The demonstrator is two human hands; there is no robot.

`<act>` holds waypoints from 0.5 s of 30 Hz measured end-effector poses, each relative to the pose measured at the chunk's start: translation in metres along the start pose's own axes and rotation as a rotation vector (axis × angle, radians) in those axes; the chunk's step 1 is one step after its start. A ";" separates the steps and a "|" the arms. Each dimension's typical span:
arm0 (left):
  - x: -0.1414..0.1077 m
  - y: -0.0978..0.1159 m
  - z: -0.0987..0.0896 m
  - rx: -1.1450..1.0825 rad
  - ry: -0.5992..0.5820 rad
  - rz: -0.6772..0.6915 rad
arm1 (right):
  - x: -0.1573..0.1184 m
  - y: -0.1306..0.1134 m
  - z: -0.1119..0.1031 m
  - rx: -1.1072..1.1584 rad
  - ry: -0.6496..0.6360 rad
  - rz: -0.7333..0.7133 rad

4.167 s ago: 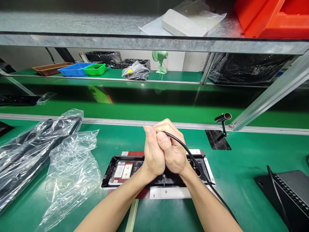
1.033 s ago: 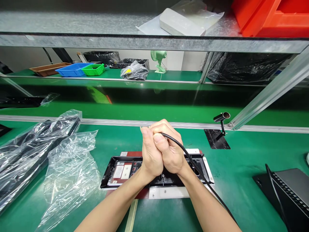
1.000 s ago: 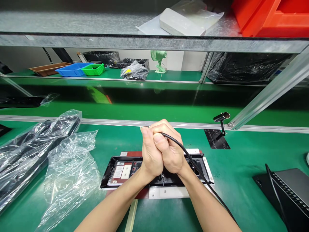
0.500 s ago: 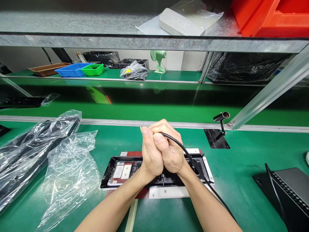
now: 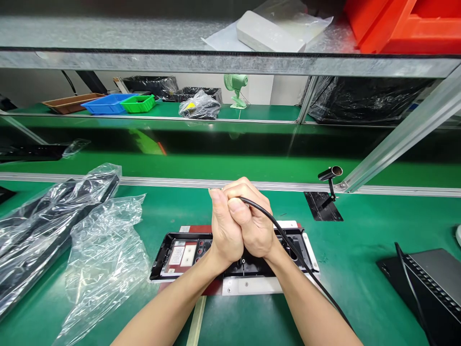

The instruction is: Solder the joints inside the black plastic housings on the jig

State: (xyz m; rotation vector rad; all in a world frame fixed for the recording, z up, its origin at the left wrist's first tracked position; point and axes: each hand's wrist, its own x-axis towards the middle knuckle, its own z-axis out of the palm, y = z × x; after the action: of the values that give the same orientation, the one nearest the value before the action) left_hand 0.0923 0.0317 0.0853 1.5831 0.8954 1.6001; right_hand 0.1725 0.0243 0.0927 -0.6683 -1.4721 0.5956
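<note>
Movement since the earliest frame is slight: a dark wrapped piece [image 5: 32,153], far out to the left beyond the hands, has edged rightward, while the hands, allowing for a small drift of the view, hold their station.

Left hand [image 5: 226,230] and right hand [image 5: 257,230] are clenched together, fingers overlapping. One black cable [image 5: 288,242] leaves the top of the grip by the right thumb and runs back over the right forearm; what else the fists enclose, in the left particularly, cannot be told. One black housing [image 5: 259,269] lies directly under the hands, open side up, on one red-and-white fixture [image 5: 252,286]. Contact between grip and housing is hidden.

Step in hand, as judged: a steady two-handed hold over the housing. The next move appears to call for keeping the grip upright and the cable slack.

Count of surroundings: left of the hands, one crumpled clear bag [image 5: 108,245] and one long wrapped bundle [image 5: 65,221], contents not countable; right, one tube holder [image 5: 327,174] and one black device [image 5: 428,278]; well beyond, three trays [image 5: 108,104] and one green fan [image 5: 236,86].
</note>
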 end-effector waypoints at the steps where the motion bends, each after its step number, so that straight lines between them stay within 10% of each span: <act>1: 0.000 0.000 0.000 0.005 0.001 0.004 | 0.000 0.000 0.000 -0.004 0.001 0.001; 15: 0.001 0.003 0.002 0.075 0.009 0.019 | 0.000 -0.001 0.000 0.017 0.017 0.017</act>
State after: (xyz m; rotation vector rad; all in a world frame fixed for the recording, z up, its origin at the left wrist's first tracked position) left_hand 0.0940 0.0309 0.0888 1.6417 0.9579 1.6055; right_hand 0.1722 0.0239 0.0937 -0.6718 -1.4456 0.6129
